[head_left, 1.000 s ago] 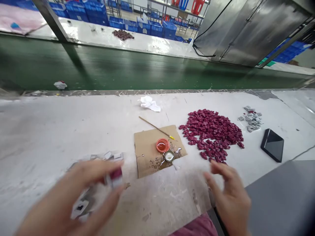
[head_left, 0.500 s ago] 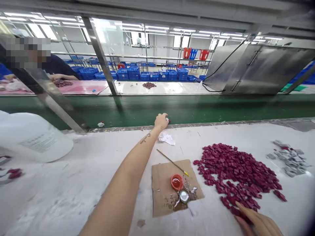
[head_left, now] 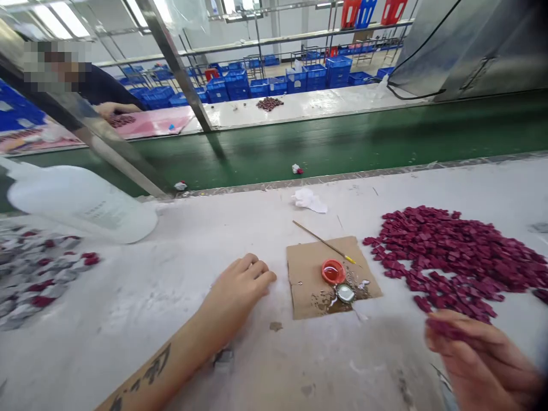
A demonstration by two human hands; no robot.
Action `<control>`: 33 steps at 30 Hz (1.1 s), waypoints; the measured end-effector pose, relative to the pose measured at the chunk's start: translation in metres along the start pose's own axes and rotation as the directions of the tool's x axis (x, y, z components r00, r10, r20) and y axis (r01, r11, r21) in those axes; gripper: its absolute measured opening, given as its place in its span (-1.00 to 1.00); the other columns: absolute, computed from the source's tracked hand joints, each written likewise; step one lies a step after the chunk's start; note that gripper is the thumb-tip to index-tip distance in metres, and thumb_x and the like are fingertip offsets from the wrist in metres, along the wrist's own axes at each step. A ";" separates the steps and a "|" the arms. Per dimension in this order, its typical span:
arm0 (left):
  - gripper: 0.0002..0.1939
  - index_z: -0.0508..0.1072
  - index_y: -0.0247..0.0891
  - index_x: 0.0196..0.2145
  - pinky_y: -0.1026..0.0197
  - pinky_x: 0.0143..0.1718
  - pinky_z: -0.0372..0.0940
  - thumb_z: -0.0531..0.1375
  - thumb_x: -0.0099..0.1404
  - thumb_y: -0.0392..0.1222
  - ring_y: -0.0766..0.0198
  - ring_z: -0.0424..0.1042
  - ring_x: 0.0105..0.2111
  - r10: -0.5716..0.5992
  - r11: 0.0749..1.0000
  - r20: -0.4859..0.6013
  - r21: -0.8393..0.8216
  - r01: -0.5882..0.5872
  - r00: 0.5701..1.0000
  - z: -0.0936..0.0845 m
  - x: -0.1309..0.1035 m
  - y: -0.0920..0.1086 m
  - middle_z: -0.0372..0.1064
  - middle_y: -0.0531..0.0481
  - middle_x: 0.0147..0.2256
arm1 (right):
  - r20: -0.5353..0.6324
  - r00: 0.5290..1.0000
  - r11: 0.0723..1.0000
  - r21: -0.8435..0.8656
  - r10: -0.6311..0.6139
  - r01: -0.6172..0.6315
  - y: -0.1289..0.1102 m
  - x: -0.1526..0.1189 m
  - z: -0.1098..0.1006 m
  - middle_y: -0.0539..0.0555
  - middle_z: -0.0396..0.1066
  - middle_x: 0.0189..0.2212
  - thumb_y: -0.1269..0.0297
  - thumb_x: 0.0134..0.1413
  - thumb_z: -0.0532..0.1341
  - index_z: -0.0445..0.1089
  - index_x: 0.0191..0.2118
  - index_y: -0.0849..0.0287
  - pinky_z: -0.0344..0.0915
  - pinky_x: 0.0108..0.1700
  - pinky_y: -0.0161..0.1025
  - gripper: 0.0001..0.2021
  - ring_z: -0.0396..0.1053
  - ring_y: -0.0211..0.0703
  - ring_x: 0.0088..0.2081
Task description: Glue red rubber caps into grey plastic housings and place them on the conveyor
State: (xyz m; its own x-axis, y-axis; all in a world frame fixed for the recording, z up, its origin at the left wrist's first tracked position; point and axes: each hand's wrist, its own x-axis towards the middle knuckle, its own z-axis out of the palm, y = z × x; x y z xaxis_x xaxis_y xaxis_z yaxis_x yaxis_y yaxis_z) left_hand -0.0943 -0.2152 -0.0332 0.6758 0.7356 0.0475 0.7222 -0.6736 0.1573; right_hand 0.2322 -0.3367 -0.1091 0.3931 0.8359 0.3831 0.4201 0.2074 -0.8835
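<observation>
My right hand (head_left: pixel 483 354) is closed at the lower right, pinching a maroon piece (head_left: pixel 447 330) between thumb and fingers. Just beyond it spreads a big pile of maroon pieces (head_left: pixel 462 251). My left hand (head_left: pixel 242 288) hovers low over the white table, left of a cardboard sheet (head_left: pixel 306 260). Its fingers are loosely bent and slightly apart; nothing shows in them, though the fingertips are partly hidden. A grey piece (head_left: pixel 224 359) lies under the left wrist. The cardboard carries a red cap of liquid (head_left: pixel 333 271), a small round silvery dish (head_left: pixel 345 293) and a thin yellow-tipped stick (head_left: pixel 325 242).
A white-and-maroon piece (head_left: pixel 297 169) and another small piece (head_left: pixel 180 186) sit on the green belt (head_left: pixel 257 157). A white jug (head_left: pixel 94 200) stands left, beside grey and maroon pieces (head_left: pixel 43 274). Crumpled white paper (head_left: pixel 309 200) lies near the belt. Across it, a person (head_left: pixel 103 85) works behind a metal post (head_left: pixel 175 63).
My left hand has come back from the belt, leaving a white-and-maroon piece there. My right hand has lifted a maroon piece off the pile's near edge. The view has tilted down and left.
</observation>
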 end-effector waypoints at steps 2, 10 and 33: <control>-0.81 0.45 -0.21 -0.23 0.01 -0.28 0.40 0.11 0.28 -0.42 0.01 0.45 -0.20 0.024 0.996 -0.127 -0.081 -0.034 0.992 0.002 -0.004 0.004 0.51 -0.07 -0.26 | 0.133 0.987 0.976 0.186 0.094 -0.118 -0.025 0.005 0.019 0.10 0.51 -0.34 0.26 0.12 0.23 0.43 -0.19 0.02 0.43 -0.52 -0.28 -0.88 0.47 -0.13 -0.46; -0.81 0.44 0.08 -0.11 0.36 -0.34 0.48 0.18 0.32 -0.15 0.24 0.53 -0.18 -0.353 0.408 -0.164 -0.913 -0.007 0.921 0.024 -0.051 0.061 0.47 0.00 -0.10 | 0.293 0.934 0.867 0.387 0.206 -0.313 -0.063 0.005 0.049 0.07 0.56 -0.35 0.27 0.09 0.28 0.51 -0.27 0.01 0.45 -0.51 -0.35 -0.93 0.48 -0.22 -0.50; -0.80 0.37 -0.07 -0.27 0.43 -0.41 0.38 0.29 0.20 -0.02 0.37 0.50 -0.39 -0.597 0.308 -0.227 -0.950 -0.042 0.770 0.071 -0.058 0.112 0.50 0.14 -0.35 | 0.415 0.795 0.774 -0.272 -0.442 0.572 -0.043 0.046 0.070 0.06 0.48 -0.26 0.59 0.09 0.23 0.44 -0.10 0.13 0.34 -0.14 -0.19 -0.70 0.38 -0.18 -0.22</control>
State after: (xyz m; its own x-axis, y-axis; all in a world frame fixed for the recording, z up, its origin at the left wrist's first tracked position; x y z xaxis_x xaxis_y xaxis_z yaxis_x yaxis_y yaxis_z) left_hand -0.0417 -0.3383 -0.0882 0.0555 0.9844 0.1667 0.0541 -0.1697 0.9840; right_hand 0.1752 -0.2719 -0.0720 -0.2127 0.7838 0.5835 0.7723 0.5006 -0.3910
